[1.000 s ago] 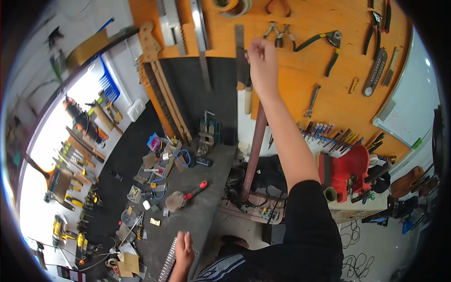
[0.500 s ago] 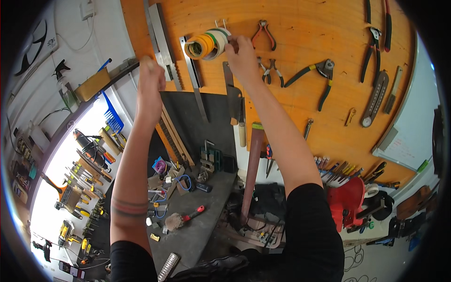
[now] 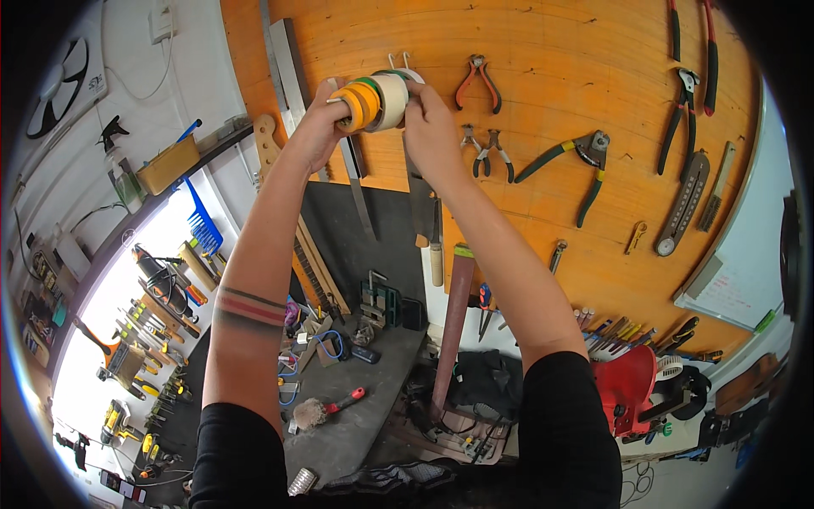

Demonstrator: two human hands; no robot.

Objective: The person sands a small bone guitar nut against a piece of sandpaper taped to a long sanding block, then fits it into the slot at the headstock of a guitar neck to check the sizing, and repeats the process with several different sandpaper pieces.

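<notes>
High in front of me, several rolls of tape hang in a row by a pale wire hook (image 3: 398, 59) on the orange wooden board. The nearest is a yellow tape roll (image 3: 363, 103); behind it come a green edge and a wide cream tape roll (image 3: 393, 102). My left hand (image 3: 318, 127) is closed at the near end of the row, fingers against the yellow roll; a small pale tip shows beside them. My right hand (image 3: 429, 131) is closed on the far side of the row, thumb and fingers at the cream roll. Its fingertips are partly hidden.
Pliers (image 3: 478, 85), a cable cutter (image 3: 585, 153) and steel rulers (image 3: 354, 182) hang on the board (image 3: 543, 51). Below, a dark workbench (image 3: 365, 416) bears a red-handled brush (image 3: 318, 413) and a small vise (image 3: 379, 301). A narrow shelf (image 3: 203, 157) runs along the left.
My left hand has come right from beside the steel rulers to the yellow tape roll. My right hand has stayed at the far side of the rolls. The view has shifted slightly.
</notes>
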